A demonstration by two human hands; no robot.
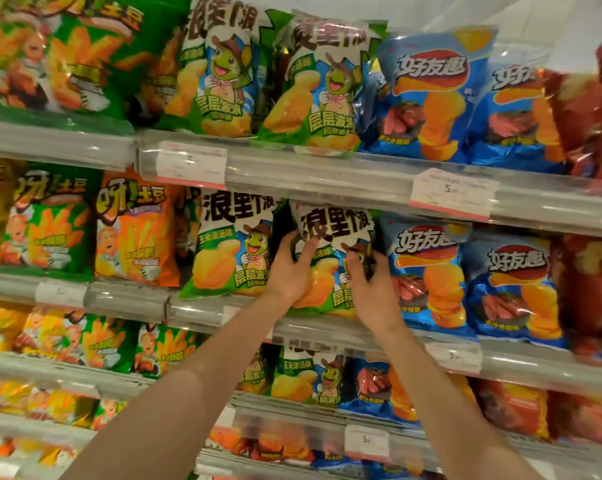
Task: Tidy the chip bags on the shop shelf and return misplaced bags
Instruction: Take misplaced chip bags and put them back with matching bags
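Note:
A green and white chip bag (330, 233) with a cartoon turtle stands on the second shelf (327, 332), right of a matching bag (230, 244). My left hand (292, 268) grips the bag's left edge, fingers curled onto its front. My right hand (369, 282) pinches the bag's right side, next to a blue chip bag (427, 271). Both forearms reach up from the bottom of the view.
Rows of chip bags fill every shelf: green and orange bags (133, 230) at the left, blue bags (514, 285) at the right, red bags (594, 292) at the far right. Price tags (452, 194) hang on clear shelf rails. The top shelf (292, 168) overhangs just above the held bag.

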